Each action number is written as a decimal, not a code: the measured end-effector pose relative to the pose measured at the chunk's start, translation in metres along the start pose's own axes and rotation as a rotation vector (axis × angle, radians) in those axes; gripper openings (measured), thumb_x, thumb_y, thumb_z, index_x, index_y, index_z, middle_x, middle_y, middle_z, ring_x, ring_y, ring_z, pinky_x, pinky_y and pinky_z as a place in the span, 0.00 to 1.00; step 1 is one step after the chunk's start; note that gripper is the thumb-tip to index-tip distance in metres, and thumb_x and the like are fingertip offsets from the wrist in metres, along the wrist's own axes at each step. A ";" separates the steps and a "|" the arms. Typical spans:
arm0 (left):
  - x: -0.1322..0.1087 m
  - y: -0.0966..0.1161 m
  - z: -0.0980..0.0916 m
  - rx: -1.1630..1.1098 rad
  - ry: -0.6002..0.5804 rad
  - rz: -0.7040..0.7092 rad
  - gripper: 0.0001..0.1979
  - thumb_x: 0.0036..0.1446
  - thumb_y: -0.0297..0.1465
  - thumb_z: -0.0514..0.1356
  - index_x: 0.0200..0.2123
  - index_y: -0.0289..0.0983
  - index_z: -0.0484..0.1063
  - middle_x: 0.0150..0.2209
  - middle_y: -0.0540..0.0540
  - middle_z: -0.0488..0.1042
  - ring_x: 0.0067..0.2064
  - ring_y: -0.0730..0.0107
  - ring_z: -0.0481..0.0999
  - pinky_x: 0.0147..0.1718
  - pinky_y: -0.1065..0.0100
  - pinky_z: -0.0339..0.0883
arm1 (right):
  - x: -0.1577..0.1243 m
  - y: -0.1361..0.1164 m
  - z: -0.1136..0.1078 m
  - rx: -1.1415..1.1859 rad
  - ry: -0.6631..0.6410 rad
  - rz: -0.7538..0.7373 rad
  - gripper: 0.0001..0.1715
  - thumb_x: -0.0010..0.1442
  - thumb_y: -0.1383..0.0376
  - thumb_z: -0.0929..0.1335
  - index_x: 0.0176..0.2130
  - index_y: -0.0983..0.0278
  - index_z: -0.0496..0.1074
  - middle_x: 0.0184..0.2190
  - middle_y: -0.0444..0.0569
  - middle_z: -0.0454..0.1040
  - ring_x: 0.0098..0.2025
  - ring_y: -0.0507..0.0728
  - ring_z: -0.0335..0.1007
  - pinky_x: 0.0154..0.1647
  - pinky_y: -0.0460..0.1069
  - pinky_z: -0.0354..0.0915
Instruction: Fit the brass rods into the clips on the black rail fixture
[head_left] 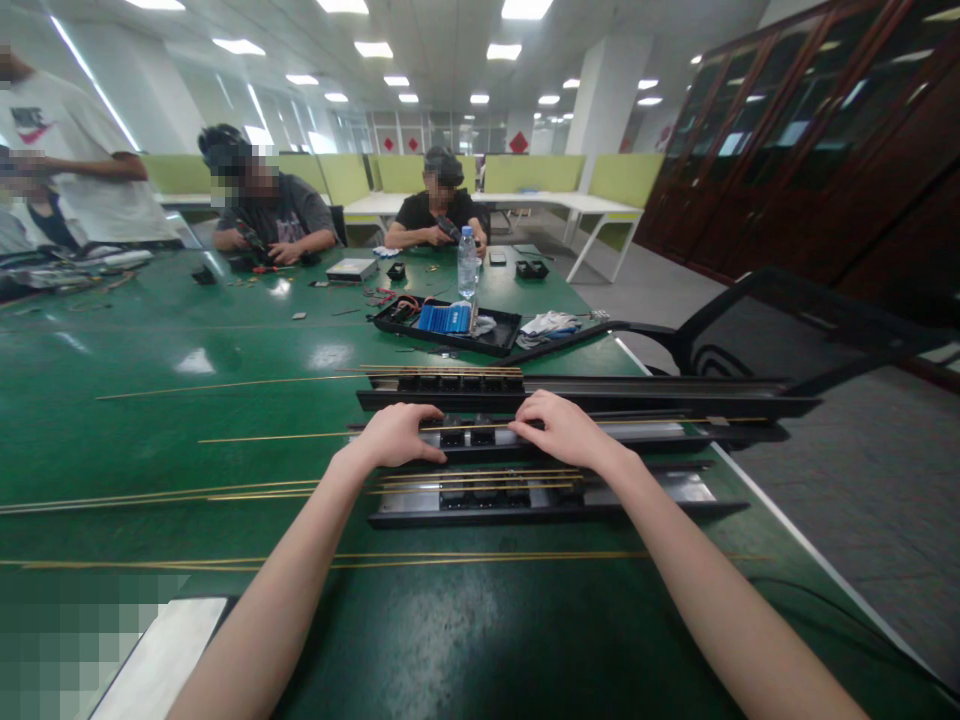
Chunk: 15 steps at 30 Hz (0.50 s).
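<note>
Three long black channels lie across the green table, one behind another: a rear one (pixel 600 398), a middle one (pixel 645 434) and a front one (pixel 637 498). Small black blocks (pixel 481 432) sit inside the middle channel, with a thin brass rod (pixel 270 438) running over them. My left hand (pixel 397 433) is at this channel's left part, thumb and fingers apart, touching its sides near the blocks. Right of the blocks, my right hand (pixel 551 425) pinches the brass rod. More rods lie over the blocks of the front and rear channels.
Loose brass rods (pixel 450 556) lie nearest me on the green table (pixel 420 620). Behind the channels are a black tray (pixel 495 343) with blue items, white gloves (pixel 551 328) and a bottle (pixel 466 265). A black chair (pixel 787 320) stands right. Several people are across the table.
</note>
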<state>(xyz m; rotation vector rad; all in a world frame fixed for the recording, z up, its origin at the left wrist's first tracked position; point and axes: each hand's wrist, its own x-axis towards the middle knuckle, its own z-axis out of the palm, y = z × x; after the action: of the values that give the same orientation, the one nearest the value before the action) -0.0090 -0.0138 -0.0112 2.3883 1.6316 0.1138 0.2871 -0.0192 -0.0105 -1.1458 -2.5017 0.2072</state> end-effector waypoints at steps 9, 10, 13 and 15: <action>-0.001 0.001 -0.002 0.005 -0.001 -0.003 0.39 0.42 0.52 0.68 0.57 0.44 0.73 0.55 0.45 0.77 0.55 0.50 0.75 0.53 0.61 0.68 | -0.001 0.003 -0.001 0.043 0.004 0.006 0.17 0.67 0.58 0.65 0.33 0.61 0.80 0.41 0.50 0.80 0.46 0.59 0.71 0.50 0.53 0.66; -0.001 0.001 -0.002 0.007 -0.001 0.003 0.38 0.42 0.52 0.68 0.57 0.44 0.73 0.55 0.45 0.77 0.55 0.50 0.75 0.53 0.61 0.68 | -0.002 0.004 -0.001 0.044 0.004 0.006 0.18 0.67 0.58 0.65 0.33 0.61 0.80 0.41 0.50 0.79 0.46 0.59 0.71 0.50 0.52 0.66; -0.001 0.002 -0.002 0.009 -0.003 0.017 0.38 0.43 0.52 0.68 0.56 0.44 0.73 0.54 0.46 0.77 0.55 0.50 0.76 0.53 0.61 0.68 | -0.002 0.005 -0.001 0.044 0.000 0.003 0.18 0.67 0.58 0.65 0.33 0.62 0.80 0.41 0.50 0.79 0.45 0.59 0.71 0.49 0.52 0.66; -0.001 0.001 -0.002 0.008 -0.005 0.015 0.37 0.43 0.52 0.68 0.56 0.44 0.73 0.54 0.46 0.77 0.55 0.51 0.76 0.53 0.61 0.68 | -0.002 0.006 -0.001 0.044 0.000 0.004 0.18 0.67 0.58 0.65 0.33 0.62 0.80 0.41 0.50 0.79 0.45 0.59 0.71 0.49 0.52 0.66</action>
<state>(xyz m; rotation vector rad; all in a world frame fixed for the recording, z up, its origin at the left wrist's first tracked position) -0.0083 -0.0147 -0.0088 2.4051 1.6153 0.1044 0.2933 -0.0172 -0.0115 -1.1326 -2.4826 0.2626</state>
